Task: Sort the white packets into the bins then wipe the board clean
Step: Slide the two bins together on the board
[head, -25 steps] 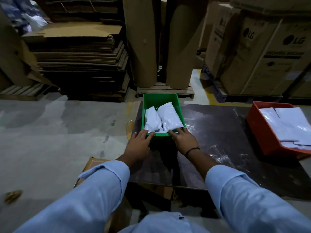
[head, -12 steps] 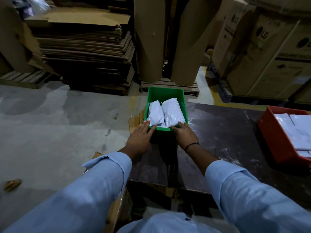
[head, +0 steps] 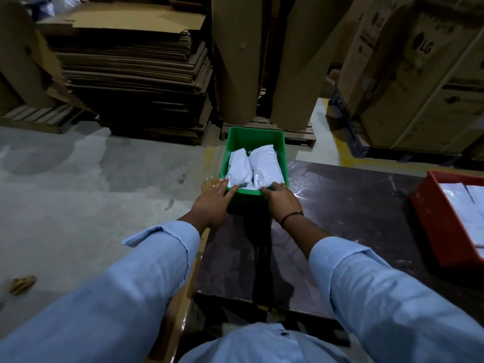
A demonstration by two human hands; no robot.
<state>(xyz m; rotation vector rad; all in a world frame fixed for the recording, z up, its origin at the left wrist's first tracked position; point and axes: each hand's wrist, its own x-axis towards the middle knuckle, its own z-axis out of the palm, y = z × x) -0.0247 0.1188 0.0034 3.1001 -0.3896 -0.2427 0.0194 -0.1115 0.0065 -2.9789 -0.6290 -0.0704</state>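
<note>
A green bin (head: 255,138) stands at the far left corner of the dark board (head: 353,213), with two white packets (head: 264,166) lying side by side in it. My left hand (head: 210,205) presses against the bin's near left corner with its fingers straight. Against the near right rim lies my right hand (head: 284,200), its fingertips touching the edge beside a packet. A red bin (head: 442,231) at the board's right edge holds flat white packets (head: 463,203).
Behind the board rise two brown paper rolls (head: 235,61) on a pallet, a stack of flat cardboard (head: 131,74) to the left and large printed cartons (head: 419,74) to the right. Grey concrete floor (head: 78,192) lies left of the board.
The green bin has slid away from me toward the board's far left corner, and both hands have moved forward with it, staying on its near rim.
</note>
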